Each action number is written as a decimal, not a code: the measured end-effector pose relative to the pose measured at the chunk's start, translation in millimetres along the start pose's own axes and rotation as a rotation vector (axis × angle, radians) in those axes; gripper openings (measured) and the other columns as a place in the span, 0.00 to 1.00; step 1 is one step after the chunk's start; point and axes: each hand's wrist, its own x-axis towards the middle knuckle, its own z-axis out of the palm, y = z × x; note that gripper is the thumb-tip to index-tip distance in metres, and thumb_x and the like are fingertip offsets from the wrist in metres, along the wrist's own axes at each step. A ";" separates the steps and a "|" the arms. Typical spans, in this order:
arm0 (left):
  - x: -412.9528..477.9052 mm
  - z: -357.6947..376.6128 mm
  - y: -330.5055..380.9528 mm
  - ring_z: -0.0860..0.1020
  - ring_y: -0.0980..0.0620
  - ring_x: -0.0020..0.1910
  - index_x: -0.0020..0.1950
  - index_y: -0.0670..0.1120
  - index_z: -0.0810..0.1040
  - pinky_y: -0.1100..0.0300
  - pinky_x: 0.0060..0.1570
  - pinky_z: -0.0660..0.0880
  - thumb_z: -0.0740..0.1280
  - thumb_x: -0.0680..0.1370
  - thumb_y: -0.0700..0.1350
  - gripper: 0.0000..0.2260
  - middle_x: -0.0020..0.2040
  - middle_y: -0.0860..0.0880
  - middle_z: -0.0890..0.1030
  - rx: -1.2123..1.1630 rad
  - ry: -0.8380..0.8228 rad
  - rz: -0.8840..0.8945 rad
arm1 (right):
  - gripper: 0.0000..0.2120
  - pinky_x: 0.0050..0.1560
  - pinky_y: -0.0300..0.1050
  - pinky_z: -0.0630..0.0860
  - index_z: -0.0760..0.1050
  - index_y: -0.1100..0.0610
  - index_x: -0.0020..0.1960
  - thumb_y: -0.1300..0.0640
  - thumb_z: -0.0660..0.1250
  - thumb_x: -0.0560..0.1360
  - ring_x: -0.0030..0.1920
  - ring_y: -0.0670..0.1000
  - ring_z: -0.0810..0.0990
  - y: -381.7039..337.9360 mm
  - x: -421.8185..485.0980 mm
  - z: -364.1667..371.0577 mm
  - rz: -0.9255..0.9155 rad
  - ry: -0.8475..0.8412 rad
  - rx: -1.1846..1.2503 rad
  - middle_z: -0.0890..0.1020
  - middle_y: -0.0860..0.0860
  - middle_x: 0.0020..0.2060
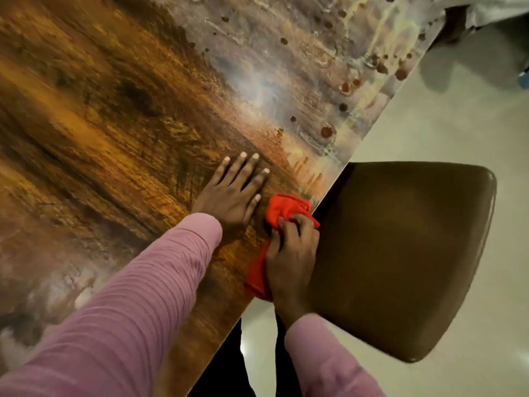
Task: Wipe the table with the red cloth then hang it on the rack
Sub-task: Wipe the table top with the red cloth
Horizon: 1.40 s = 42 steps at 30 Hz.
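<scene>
The red cloth (pixel 282 209) lies bunched at the near right edge of the wooden table (pixel 114 116), part of it hanging down over the edge. My right hand (pixel 292 256) grips the cloth with curled fingers, right at the table's edge. My left hand (pixel 233 193) rests flat on the tabletop just left of the cloth, fingers straight and spread. The rack is not in view.
A brown chair seat (pixel 400 253) stands tight against the table edge, right of my right hand. The far right part of the tabletop (pixel 315 67) looks pale and smeared with dark spots. Light floor (pixel 458 124) lies beyond the table.
</scene>
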 end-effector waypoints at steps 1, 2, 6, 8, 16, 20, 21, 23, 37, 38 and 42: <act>0.2 2.6 -0.5 0.55 0.41 0.76 0.77 0.48 0.60 0.44 0.74 0.51 0.46 0.79 0.53 0.26 0.77 0.42 0.57 -0.010 0.006 0.006 | 0.05 0.52 0.37 0.63 0.79 0.62 0.49 0.63 0.68 0.73 0.54 0.58 0.73 -0.3 9.2 1.5 0.038 0.061 0.009 0.77 0.57 0.53; 0.5 5.1 -0.6 0.56 0.41 0.76 0.77 0.48 0.60 0.43 0.74 0.52 0.47 0.79 0.53 0.26 0.77 0.42 0.58 -0.013 0.014 0.012 | 0.05 0.53 0.36 0.62 0.79 0.62 0.48 0.63 0.68 0.74 0.54 0.58 0.73 0.4 22.0 2.3 0.080 0.117 0.022 0.76 0.58 0.53; 2.1 10.6 -1.9 0.54 0.41 0.76 0.77 0.48 0.58 0.43 0.74 0.49 0.47 0.79 0.53 0.26 0.78 0.42 0.57 -0.006 0.037 0.020 | 0.07 0.60 0.47 0.66 0.78 0.62 0.50 0.60 0.66 0.75 0.57 0.59 0.72 7.7 75.5 1.8 0.240 0.220 0.014 0.75 0.58 0.55; 2.0 12.2 -1.7 0.53 0.41 0.77 0.78 0.49 0.57 0.43 0.74 0.48 0.46 0.79 0.53 0.26 0.78 0.42 0.55 -0.002 0.037 0.016 | 0.07 0.61 0.48 0.67 0.78 0.62 0.51 0.60 0.66 0.74 0.58 0.58 0.72 5.7 69.6 4.5 0.276 0.242 0.034 0.74 0.57 0.56; 1.6 10.4 -0.7 0.52 0.41 0.77 0.78 0.49 0.55 0.42 0.74 0.49 0.48 0.80 0.51 0.26 0.78 0.42 0.54 -0.009 0.051 0.031 | 0.09 0.48 0.49 0.75 0.80 0.59 0.52 0.64 0.70 0.72 0.52 0.58 0.75 -12.0 -58.7 18.6 0.079 0.080 0.020 0.77 0.57 0.54; -0.6 10.3 -0.4 0.55 0.40 0.76 0.77 0.47 0.57 0.42 0.74 0.50 0.48 0.79 0.51 0.26 0.78 0.40 0.56 -0.002 0.060 0.031 | 0.05 0.53 0.41 0.66 0.80 0.62 0.49 0.64 0.67 0.73 0.53 0.58 0.73 2.0 17.5 4.8 0.116 0.132 0.019 0.77 0.58 0.53; -0.8 9.8 0.0 0.55 0.40 0.76 0.77 0.47 0.58 0.42 0.73 0.50 0.48 0.79 0.51 0.26 0.77 0.40 0.56 -0.004 0.065 0.033 | 0.06 0.54 0.41 0.65 0.80 0.62 0.50 0.63 0.66 0.74 0.55 0.58 0.72 6.5 44.0 1.1 0.141 0.150 -0.001 0.76 0.58 0.54; 0.1 9.2 0.5 0.55 0.39 0.76 0.77 0.47 0.58 0.41 0.73 0.50 0.49 0.79 0.51 0.26 0.77 0.40 0.56 -0.008 0.073 0.033 | 0.09 0.58 0.42 0.65 0.79 0.61 0.53 0.60 0.65 0.76 0.58 0.57 0.71 15.1 92.7 -6.2 0.214 0.161 -0.033 0.74 0.56 0.56; 2.4 10.6 -0.1 0.56 0.38 0.75 0.77 0.45 0.58 0.41 0.73 0.51 0.50 0.78 0.51 0.27 0.77 0.39 0.57 -0.002 0.115 -0.033 | 0.10 0.54 0.44 0.69 0.81 0.59 0.54 0.63 0.67 0.73 0.53 0.56 0.73 29.7 77.8 -10.9 -0.086 -0.008 -0.079 0.78 0.54 0.55; 1.8 10.5 0.1 0.55 0.38 0.76 0.77 0.45 0.57 0.41 0.73 0.50 0.50 0.79 0.51 0.27 0.77 0.39 0.56 0.003 0.114 -0.049 | 0.11 0.55 0.45 0.69 0.81 0.59 0.54 0.64 0.67 0.73 0.54 0.57 0.73 35.4 104.5 -15.0 -0.076 0.006 -0.103 0.78 0.55 0.56; 2.3 10.4 -1.1 0.53 0.39 0.76 0.78 0.47 0.54 0.41 0.74 0.49 0.49 0.80 0.51 0.27 0.78 0.40 0.54 0.000 0.125 -0.130 | 0.11 0.57 0.43 0.67 0.81 0.60 0.55 0.64 0.67 0.73 0.56 0.58 0.74 51.6 182.0 -27.9 -0.124 -0.033 -0.091 0.79 0.55 0.56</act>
